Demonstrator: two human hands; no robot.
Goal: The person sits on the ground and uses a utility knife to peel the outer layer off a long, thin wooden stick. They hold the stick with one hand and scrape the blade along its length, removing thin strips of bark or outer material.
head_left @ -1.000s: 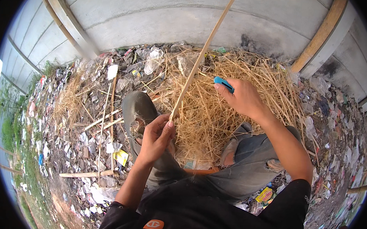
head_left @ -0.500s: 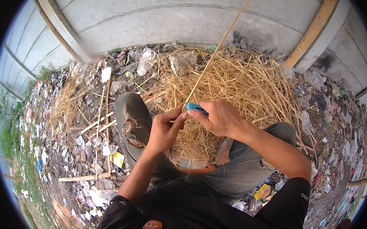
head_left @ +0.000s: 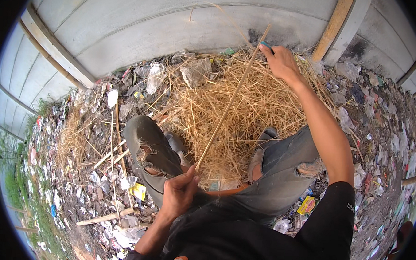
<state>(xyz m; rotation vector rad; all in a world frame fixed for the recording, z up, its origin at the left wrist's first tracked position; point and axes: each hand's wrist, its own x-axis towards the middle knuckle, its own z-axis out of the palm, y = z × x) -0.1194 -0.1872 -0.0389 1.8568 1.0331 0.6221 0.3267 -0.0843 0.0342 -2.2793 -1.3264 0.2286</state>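
Observation:
My left hand [head_left: 178, 194] is closed round the lower end of a long, thin bamboo strip [head_left: 230, 102], above my lap. The strip slants up and away to the right, over a heap of straw-coloured shavings [head_left: 270, 105] between my feet. Stretched far forward, my right hand [head_left: 283, 63] grips a blue-handled cutter knife [head_left: 267, 46] beside the strip's far end. The knife's blade cannot be made out. A thin pale shaving [head_left: 230, 20] curves through the air in front of the wall.
A grey concrete wall [head_left: 185, 20] with wooden posts [head_left: 333, 28] stands just beyond the heap. Plastic litter [head_left: 381, 139] covers the ground on both sides. Bamboo sticks [head_left: 111, 158] lie to the left, near a yellow wrapper [head_left: 138, 191]. My bent legs frame the heap.
My right hand has swept forward along the strip with the knife, away from my left hand. My left hand has drawn back towards my lap, and a loose shaving now shows in the air.

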